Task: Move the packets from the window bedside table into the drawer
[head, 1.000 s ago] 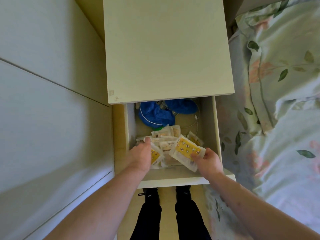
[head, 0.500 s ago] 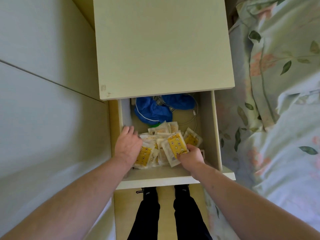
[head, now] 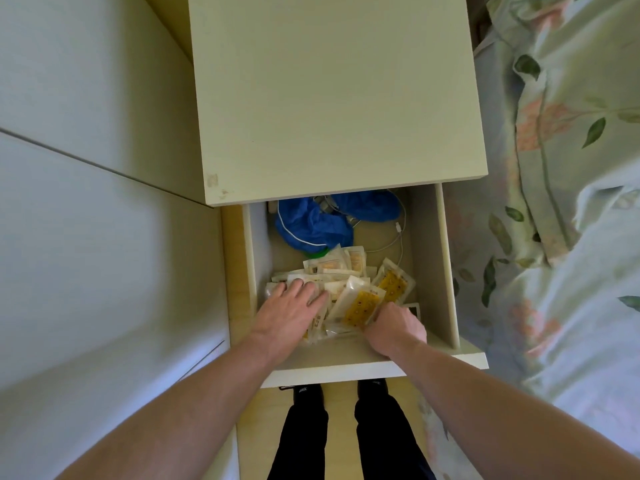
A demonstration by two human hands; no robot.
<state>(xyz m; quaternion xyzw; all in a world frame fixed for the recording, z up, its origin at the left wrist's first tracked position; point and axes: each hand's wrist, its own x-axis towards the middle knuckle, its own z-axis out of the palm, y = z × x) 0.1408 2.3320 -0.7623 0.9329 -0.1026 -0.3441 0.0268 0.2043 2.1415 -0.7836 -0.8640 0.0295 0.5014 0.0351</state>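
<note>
Settling the packets (head: 346, 289) into the open drawer (head: 446, 271), the left hand (head: 291, 315) presses flat and unclenched on the pile while the right hand (head: 396, 327) grips a yellow one, probably to release next, beneath the bare bedside table (head: 332, 98).

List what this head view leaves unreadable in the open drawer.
- Packets: print too small to read; the count is hidden by overlap and by both hands.
- Right hand: fingers curl under, so any grip on a packet is unclear.
- Blue cloth: its back is hidden under the table top.
- Left hand: lies flat and covers the packets beneath it.
</note>
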